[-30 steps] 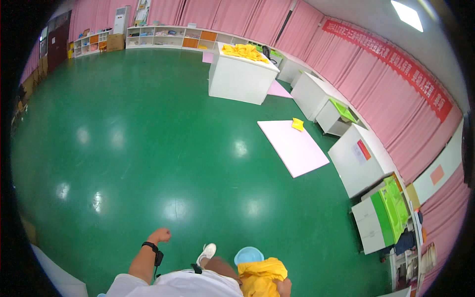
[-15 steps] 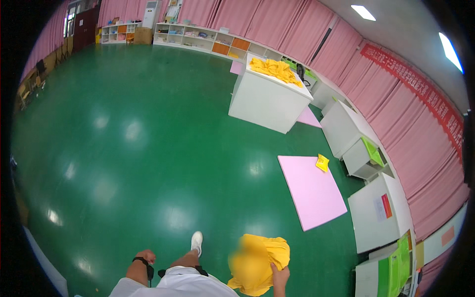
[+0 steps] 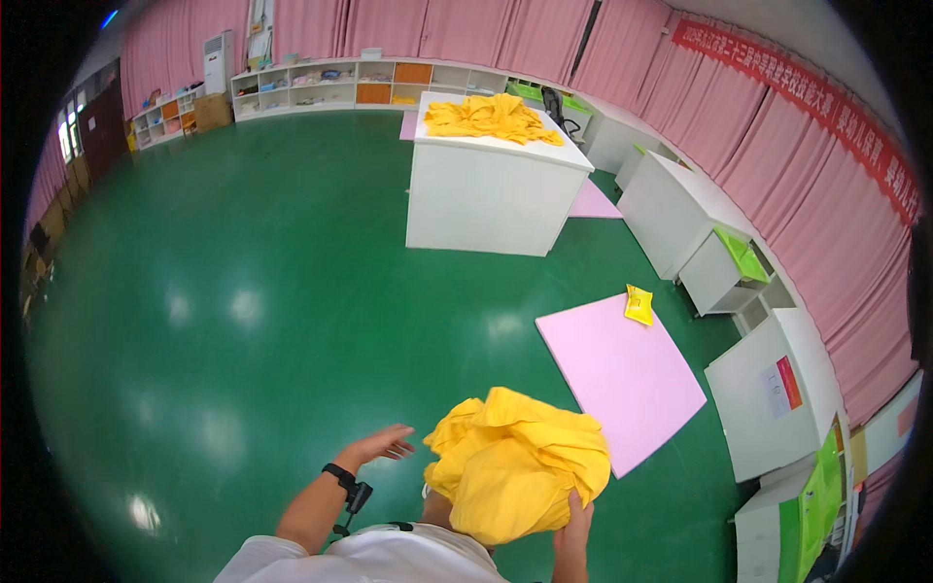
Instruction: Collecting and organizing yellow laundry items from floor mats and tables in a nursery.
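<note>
A bunched yellow cloth (image 3: 515,466) hangs in front of my body. My right hand (image 3: 575,523) grips its lower right side, fingers partly hidden by the folds. Just left of the cloth, my left hand (image 3: 382,444) is held out with fingers stretched, not touching it; a black band with a small device (image 3: 352,489) is on that wrist. Farther off, a heap of similar yellow cloth (image 3: 496,119) lies on a white table (image 3: 491,194).
To the right, a pink mat (image 3: 622,374) lies on the green floor (image 3: 262,340), with a yellow packet (image 3: 639,305) at its far edge. White cabinets (image 3: 777,398) line the right wall. Low open shelves (image 3: 330,87) run along the back under pink curtains.
The yellow cloth has come up and forward in my right hand. My left hand has risen toward it, its fingers now spread. The view has turned, and the table appears closer.
</note>
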Tool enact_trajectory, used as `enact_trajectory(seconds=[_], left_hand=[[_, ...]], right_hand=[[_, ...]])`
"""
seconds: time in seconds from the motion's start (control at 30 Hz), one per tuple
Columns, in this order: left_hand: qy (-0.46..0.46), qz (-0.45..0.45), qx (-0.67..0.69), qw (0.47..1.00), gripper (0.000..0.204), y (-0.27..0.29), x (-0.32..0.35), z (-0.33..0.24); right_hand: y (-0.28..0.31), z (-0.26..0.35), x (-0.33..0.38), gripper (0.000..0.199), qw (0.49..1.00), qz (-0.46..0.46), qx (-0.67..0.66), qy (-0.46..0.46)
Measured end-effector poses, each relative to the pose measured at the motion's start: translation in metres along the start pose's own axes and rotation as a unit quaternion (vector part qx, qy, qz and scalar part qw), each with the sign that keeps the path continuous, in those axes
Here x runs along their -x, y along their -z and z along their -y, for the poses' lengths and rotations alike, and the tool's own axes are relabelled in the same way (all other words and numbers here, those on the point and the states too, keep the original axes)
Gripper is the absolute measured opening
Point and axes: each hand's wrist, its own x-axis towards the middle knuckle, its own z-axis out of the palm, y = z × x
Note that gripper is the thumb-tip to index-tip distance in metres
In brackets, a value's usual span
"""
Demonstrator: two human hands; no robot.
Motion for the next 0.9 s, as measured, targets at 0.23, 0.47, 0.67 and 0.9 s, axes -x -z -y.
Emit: enact_trajectory(seconds=[0.23, 0.47, 0.67, 0.9], left_hand=[[-0.034, 0.184, 0.190, 0.964, 0.077, -0.020, -0.141, -0.194], [-0.132, 0.283, 0.209, 0.927, 0.072, 0.049, -0.232, -0.321], [-0.182, -0.030, 0.073, 0.980, 0.075, 0.119, -0.362, -0.433], [-0.214, -0.034, 0.261, 0.941, 0.061, 0.189, -0.509, -0.580]], right_hand=[[-0.167, 0.047, -0.190, 0.039, 0.918, 0.295, 0.256, 0.064], [-0.361, 0.087, -0.385, 0.063, 0.744, 0.503, 0.394, 0.198], [-0.496, 0.070, -0.520, 0.077, 0.660, 0.483, 0.499, 0.288], [-0.577, 0.105, -0.674, 0.082, 0.671, 0.441, 0.495, 0.333]])
